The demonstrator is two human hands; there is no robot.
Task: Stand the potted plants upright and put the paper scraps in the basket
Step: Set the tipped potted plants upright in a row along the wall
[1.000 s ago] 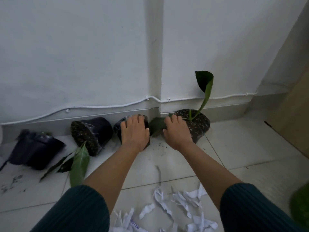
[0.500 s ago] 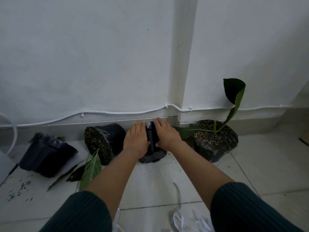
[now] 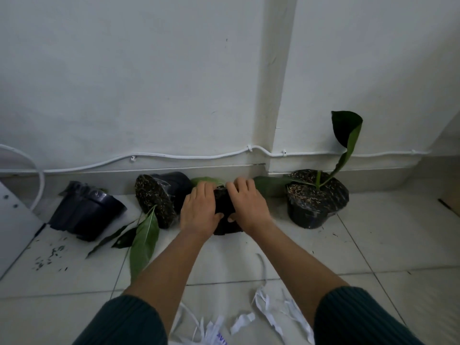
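Note:
Both my hands clasp a small black potted plant by the wall; my left hand grips its left side, my right hand its right side, and green leaves show behind it. To the right, a black potted plant stands upright with a tall curled leaf. Left of my hands, another pot lies on its side, soil facing me, leaves sprawled on the floor. Farther left a third black pot lies tipped over. White paper scraps are strewn on the tiles near my forearms. No basket is visible.
A white cable runs along the wall above the skirting. A white board leans in at the left edge. Spilled soil specks dot the tiled floor at left.
My right hand left the upright pot and joined my left hand on the middle pot. Both hands now clasp it. The view shifted left and down toward it.

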